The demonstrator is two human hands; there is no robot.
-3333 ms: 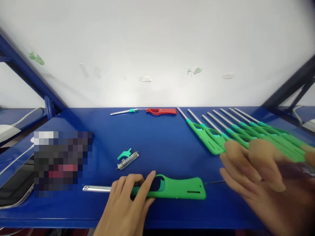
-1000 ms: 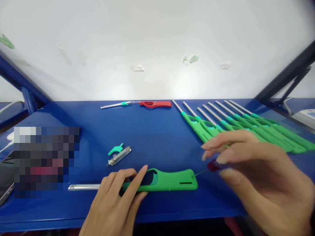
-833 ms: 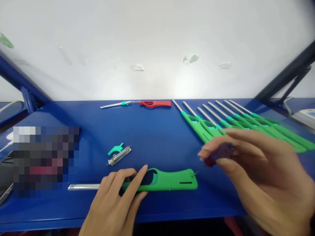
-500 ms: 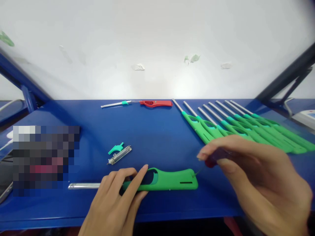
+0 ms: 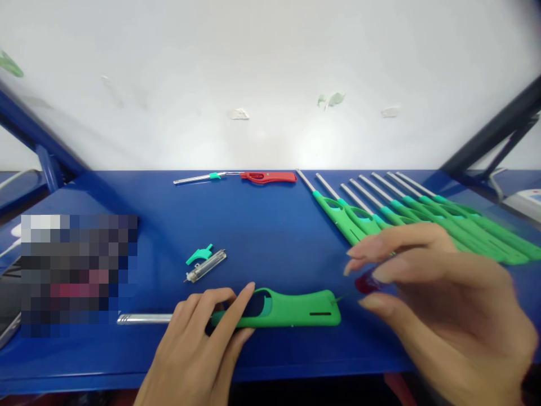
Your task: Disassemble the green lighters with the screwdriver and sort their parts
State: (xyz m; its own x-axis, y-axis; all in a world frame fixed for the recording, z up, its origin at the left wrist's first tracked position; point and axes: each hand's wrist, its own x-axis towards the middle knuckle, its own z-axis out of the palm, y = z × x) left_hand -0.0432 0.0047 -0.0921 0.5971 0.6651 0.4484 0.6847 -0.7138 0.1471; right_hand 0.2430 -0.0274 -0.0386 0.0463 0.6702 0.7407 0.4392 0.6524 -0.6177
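Observation:
A green utility lighter [image 5: 296,307] with a metal tube lies flat near the front of the blue table, its tube pointing left. My left hand [image 5: 196,335] is closed around its neck, in front of the trigger opening. My right hand [image 5: 456,304] holds a screwdriver [image 5: 367,283] by its dark red handle. The thin shaft reaches the lighter's right end; the exact tip contact is too small to tell. Just behind the left hand lie a turquoise trigger piece [image 5: 200,255] and a clear fuel tank [image 5: 207,266].
Several green lighters [image 5: 346,220] lie side by side at the right, partly behind my right hand. A red lighter handle [image 5: 268,177] with a detached tube [image 5: 198,179] lies along the wall. A pixelated area [image 5: 80,276] covers the left side. Blue frame bars [image 5: 494,129] flank the table [image 5: 253,220].
My right hand's fingers have shifted and spread a little around the screwdriver handle, showing more of its red end. My left hand and the lighter have stayed in place.

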